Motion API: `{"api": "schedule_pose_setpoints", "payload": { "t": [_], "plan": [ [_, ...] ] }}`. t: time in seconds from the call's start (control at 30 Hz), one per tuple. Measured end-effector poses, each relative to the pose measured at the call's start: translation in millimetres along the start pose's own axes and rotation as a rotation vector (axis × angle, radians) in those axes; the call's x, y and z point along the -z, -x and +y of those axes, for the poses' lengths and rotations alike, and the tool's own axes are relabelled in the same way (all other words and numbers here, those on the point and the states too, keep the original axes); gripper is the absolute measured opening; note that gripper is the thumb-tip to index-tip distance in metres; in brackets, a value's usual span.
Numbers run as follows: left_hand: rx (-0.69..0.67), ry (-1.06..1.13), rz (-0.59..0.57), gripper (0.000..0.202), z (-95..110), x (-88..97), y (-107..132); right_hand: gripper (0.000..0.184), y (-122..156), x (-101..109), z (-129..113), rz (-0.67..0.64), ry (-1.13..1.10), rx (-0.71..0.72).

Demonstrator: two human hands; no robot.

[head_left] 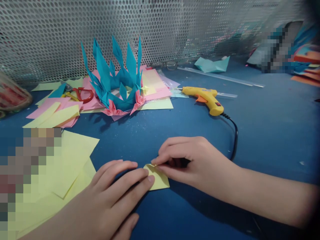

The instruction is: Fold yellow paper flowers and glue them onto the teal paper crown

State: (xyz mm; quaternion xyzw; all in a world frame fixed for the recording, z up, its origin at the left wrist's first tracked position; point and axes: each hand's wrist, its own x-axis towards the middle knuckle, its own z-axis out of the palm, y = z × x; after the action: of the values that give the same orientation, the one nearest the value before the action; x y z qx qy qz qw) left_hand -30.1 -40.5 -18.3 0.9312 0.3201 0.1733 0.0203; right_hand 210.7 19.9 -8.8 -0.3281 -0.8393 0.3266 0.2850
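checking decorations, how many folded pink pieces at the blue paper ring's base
2 visible: one pink piece at front left of the blue paper ring, another pink piece at front right. More may be hidden behind.

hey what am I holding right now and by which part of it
Your right hand pinches the small yellow paper at its far edge; your left hand rests fingertips on its left side.

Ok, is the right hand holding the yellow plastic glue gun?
No, the right hand pinches the small pale-yellow piece of paper, while the glue gun lies beyond it on the blue tabletop.
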Motion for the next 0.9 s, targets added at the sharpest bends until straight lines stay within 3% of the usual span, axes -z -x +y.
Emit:
{"api": "schedule_pose_setpoints", "payload": {
  "t": [0.17,0.33,0.5,0.7,0.9],
  "plan": [
    [0.004,-0.012,-0.001,0.050,0.0,-0.8,1.1,0.021,1.8,5.9,3.9,-0.097,0.171,0.253],
    [-0.010,-0.039,-0.008,0.052,0.1,-2.6,1.1,0.033,-0.7,14.9,1.0,-0.243,0.374,0.407],
    [-0.014,-0.052,-0.004,0.051,-0.1,-2.8,1.2,0.039,-3.1,19.5,-0.9,-0.318,0.452,0.455],
    [-0.009,-0.068,-0.014,0.053,1.3,1.1,0.0,0.033,0.7,20.6,-5.2,-0.334,0.466,0.433],
    [0.021,-0.054,-0.037,0.054,2.9,3.2,-0.2,0.032,3.7,17.4,-12.4,-0.270,0.558,0.434]
  ]
}}
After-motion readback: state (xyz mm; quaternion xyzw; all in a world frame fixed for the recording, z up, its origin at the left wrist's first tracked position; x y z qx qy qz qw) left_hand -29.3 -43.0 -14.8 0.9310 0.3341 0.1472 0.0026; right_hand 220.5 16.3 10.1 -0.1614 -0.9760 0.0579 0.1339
